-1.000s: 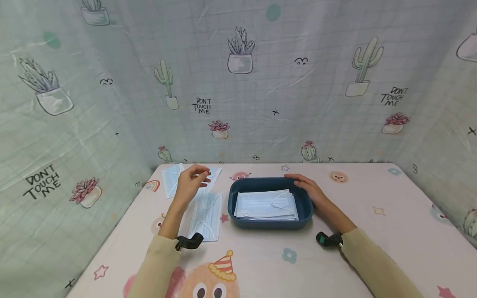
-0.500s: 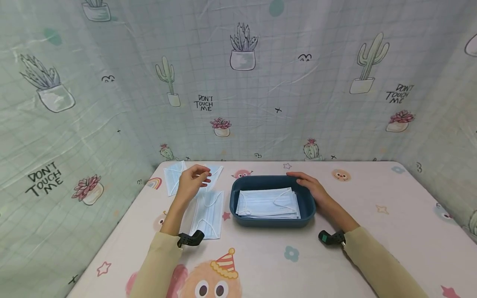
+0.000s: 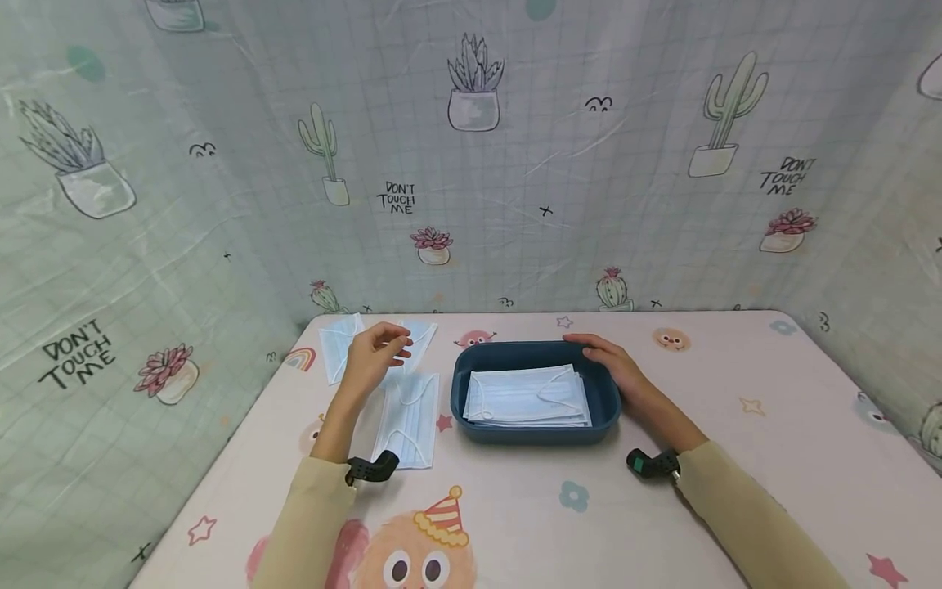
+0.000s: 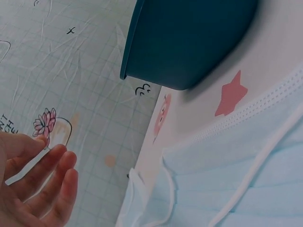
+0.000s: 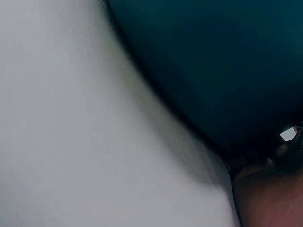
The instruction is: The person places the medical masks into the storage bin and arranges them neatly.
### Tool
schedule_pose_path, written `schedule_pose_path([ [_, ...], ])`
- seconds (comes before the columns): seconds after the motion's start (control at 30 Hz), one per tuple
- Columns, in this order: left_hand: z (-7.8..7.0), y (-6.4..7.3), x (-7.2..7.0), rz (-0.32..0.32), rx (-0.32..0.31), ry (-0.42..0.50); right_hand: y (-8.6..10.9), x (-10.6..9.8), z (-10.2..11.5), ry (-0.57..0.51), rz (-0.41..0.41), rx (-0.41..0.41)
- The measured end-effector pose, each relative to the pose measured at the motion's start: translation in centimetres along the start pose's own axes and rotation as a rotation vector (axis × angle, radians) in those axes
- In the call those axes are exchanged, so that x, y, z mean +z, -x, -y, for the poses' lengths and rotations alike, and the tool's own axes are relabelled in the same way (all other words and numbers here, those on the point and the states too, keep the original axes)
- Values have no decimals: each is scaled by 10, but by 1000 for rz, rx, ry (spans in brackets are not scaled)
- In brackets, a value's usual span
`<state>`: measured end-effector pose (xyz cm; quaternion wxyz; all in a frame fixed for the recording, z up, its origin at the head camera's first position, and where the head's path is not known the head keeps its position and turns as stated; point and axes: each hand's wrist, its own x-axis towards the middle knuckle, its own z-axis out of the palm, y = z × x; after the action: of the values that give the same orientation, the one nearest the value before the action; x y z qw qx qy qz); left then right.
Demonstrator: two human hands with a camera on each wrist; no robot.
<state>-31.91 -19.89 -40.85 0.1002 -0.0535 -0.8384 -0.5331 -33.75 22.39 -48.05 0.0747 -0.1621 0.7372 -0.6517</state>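
My left hand (image 3: 377,352) hovers above face masks at the left of the table, fingers loosely bent and nothing between them. In the left wrist view, thumb and fingertips (image 4: 68,158) show against the backdrop, apart from any mask. Below it lie a pleated blue face mask (image 3: 412,421) with white ear loops, and others (image 3: 341,339) farther back. A dark blue plastic bin (image 3: 530,438) stands mid-table, holding a stack of face masks (image 3: 524,393). My right hand (image 3: 612,366) holds the bin's far right corner by the rim; the right wrist view shows it only darkly.
A printed cloth (image 3: 706,507) with cartoon figures covers the table. Behind and at the sides hangs a patterned curtain (image 3: 508,180) with cactus drawings. A black camera mount (image 3: 374,466) sits at the left wrist, another mount (image 3: 652,464) at the right.
The head view has shifted slightly. Both hands, the bin and the masks keep the same places relative to one another.
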Motion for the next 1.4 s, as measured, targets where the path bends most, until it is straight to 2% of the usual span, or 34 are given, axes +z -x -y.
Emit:
schedule_pose_path([
  [0.2,0,-2,-5,8,3,22,0,0,0,-13,-7,5],
  [0.3,5,-4,-3,-1,13,12,1,0,-1,-5,-13,11],
  [0.6,8,-3,-1,17,-32,-30,3,3,-2,12,-18,20],
  [0.93,11,-4,0,15,-20,-9,2,2,-3,31,-22,11],
  [1.4,14,-4,7,27,-6,-26,0,4,0,36,-24,-3],
])
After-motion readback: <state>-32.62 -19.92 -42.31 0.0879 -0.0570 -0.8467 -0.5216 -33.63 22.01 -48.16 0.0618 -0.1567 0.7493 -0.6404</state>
